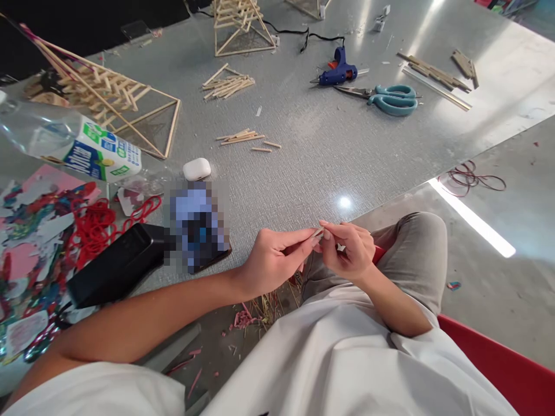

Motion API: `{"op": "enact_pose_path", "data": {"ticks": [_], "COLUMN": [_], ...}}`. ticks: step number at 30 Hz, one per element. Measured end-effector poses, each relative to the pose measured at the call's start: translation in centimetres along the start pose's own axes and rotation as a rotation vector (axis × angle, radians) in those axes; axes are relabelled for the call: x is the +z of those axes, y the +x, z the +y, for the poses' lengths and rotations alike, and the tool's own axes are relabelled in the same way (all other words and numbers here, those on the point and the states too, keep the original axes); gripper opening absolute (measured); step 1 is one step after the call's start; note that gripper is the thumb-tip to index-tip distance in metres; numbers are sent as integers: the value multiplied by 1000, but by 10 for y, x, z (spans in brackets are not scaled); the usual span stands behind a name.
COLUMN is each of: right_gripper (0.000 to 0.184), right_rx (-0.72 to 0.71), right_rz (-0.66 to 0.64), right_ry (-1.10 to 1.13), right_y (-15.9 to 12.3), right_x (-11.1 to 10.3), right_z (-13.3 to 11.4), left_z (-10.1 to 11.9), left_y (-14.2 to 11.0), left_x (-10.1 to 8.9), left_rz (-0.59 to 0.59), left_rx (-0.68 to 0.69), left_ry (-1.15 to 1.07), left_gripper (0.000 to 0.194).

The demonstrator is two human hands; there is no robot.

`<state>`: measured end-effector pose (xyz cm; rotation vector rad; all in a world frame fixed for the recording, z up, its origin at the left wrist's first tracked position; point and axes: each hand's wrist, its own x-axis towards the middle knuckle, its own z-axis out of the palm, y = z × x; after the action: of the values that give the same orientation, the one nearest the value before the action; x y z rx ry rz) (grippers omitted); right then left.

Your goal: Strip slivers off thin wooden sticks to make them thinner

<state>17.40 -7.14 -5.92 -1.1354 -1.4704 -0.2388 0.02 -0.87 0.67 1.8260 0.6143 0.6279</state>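
Observation:
My left hand (273,260) and my right hand (349,251) meet just off the near edge of the grey table (329,150), above my lap. Both pinch the same small thin wooden stick (318,233) between their fingertips. The stick is mostly hidden by the fingers. Loose short sticks (245,138) lie on the table in front of my hands, and a second pile of sticks (228,85) lies further back.
A stick-built frame (108,98) stands at far left, another frame (236,26) at the back. Blue glue gun (338,72) and teal scissors (390,98) lie far right. A plastic bottle (73,144), white earbud case (196,169), black box (117,266), red rubber bands (95,228) crowd the left.

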Motion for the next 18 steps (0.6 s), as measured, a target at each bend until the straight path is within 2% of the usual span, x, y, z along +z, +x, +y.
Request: {"op": "enact_pose_path", "data": {"ticks": [7,14,16,18], "right_gripper": [21,12,14,15], "right_rx": [62,267,274,221], "right_rz": [17,-11,-21,-20], "right_ry": [-37,65,112,123], "right_y": [-1,2,3,3], "right_x": [2,-5,-8,-11], "right_z": [-4,-14,-13,-8], "left_z": [-2,3,2,0], "left_y": [1,2,1,0], "left_x": [1,-1,-1,0], "left_rz": [19,-42,-43,-37], "left_rx": [0,-5,-13,-18], "left_ry": [-14,-27,-29,-29], "left_gripper": [30,40,41,42]}}
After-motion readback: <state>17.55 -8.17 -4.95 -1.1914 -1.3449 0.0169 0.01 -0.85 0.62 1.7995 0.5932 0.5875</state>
